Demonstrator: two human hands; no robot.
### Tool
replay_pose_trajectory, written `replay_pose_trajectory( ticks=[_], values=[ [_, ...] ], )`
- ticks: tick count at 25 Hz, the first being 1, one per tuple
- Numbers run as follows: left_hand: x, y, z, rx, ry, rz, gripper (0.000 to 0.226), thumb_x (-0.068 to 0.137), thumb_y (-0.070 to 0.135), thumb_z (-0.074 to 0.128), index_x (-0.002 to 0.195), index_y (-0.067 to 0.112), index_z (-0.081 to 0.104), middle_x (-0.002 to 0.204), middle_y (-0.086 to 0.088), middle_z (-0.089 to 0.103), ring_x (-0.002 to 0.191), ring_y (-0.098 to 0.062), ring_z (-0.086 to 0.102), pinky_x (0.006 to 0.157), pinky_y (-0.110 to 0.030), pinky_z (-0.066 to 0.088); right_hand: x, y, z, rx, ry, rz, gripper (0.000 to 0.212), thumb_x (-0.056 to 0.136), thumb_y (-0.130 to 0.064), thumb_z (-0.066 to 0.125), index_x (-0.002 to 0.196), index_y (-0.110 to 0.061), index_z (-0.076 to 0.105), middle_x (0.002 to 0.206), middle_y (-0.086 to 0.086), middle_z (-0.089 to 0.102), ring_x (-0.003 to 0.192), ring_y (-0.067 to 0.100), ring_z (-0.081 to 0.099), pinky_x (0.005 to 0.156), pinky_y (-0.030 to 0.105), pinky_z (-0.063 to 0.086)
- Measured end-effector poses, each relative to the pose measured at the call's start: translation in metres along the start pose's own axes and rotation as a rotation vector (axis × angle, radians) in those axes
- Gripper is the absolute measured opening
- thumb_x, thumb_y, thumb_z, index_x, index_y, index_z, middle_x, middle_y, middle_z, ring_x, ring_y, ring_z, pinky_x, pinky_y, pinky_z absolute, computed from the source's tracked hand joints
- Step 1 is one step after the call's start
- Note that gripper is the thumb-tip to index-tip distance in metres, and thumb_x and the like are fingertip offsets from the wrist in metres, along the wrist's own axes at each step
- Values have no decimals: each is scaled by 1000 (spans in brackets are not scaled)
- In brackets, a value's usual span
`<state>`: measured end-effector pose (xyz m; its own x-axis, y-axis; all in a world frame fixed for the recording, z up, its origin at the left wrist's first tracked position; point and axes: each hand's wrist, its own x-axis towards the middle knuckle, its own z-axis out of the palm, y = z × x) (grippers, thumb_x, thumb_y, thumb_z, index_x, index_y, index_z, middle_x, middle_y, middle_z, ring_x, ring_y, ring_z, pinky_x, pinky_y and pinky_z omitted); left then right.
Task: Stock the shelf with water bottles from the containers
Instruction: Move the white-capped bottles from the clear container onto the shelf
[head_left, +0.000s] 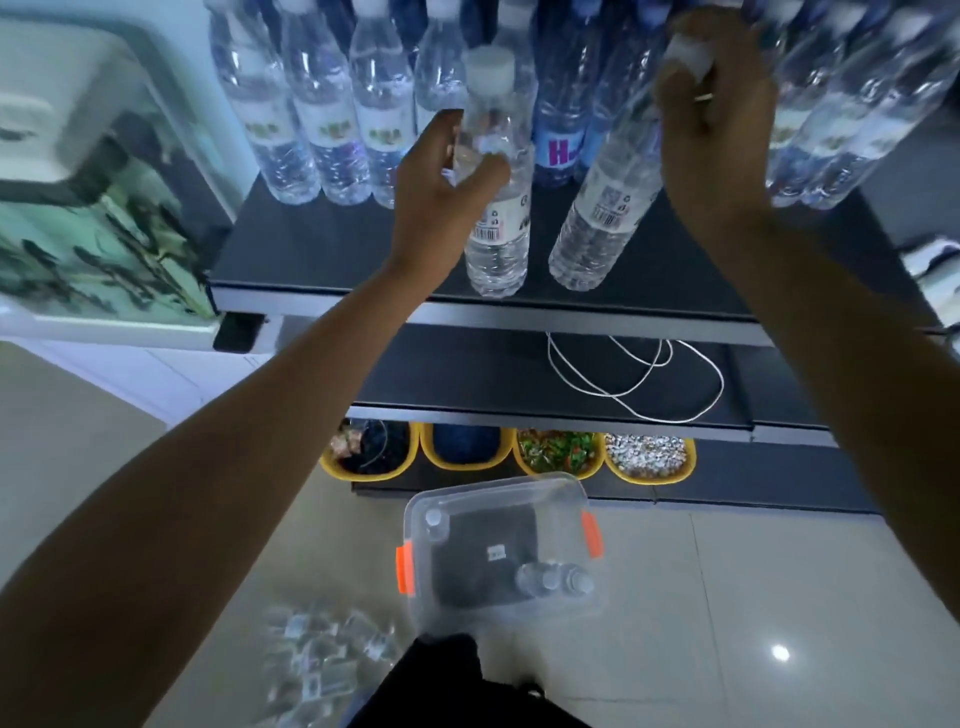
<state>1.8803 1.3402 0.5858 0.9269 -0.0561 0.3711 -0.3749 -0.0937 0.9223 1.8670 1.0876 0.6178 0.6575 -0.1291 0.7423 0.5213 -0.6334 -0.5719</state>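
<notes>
Left hand (441, 187) grips one water bottle (496, 218) at mid-body, upright near the shelf (311, 249) front edge; right hand (711, 124) clamps a second bottle (597, 223) by its neck, tilted, likely to slot it into the rear rows; the container (498, 551) on the floor holds more.

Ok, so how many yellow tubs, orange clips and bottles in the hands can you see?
Yellow tubs: 4
Orange clips: 2
Held bottles: 2, one in the left hand, one in the right hand
Total: 8
</notes>
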Motion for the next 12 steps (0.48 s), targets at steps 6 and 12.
replay_pose_trajectory(
  ticks=[6, 12],
  values=[
    [38, -36, 33, 24, -54, -59, 50, 80, 32, 61, 118, 0, 62, 102, -9, 72, 95, -24, 69, 87, -50, 56, 10, 26, 36, 45, 7, 80, 28, 91, 5, 39, 113, -5, 54, 97, 18, 55, 85, 39, 57, 76, 43, 49],
    [33, -50, 60, -108, -156, -48, 32, 98, 1, 45, 128, 13, 43, 116, 9, 54, 102, 18, 56, 88, -10, 45, 19, 33, 68, 212, 149, 102, 6, 100, -10, 52, 96, -14, 52, 81, -1, 55, 70, 32, 56, 68, 44, 51]
  ],
)
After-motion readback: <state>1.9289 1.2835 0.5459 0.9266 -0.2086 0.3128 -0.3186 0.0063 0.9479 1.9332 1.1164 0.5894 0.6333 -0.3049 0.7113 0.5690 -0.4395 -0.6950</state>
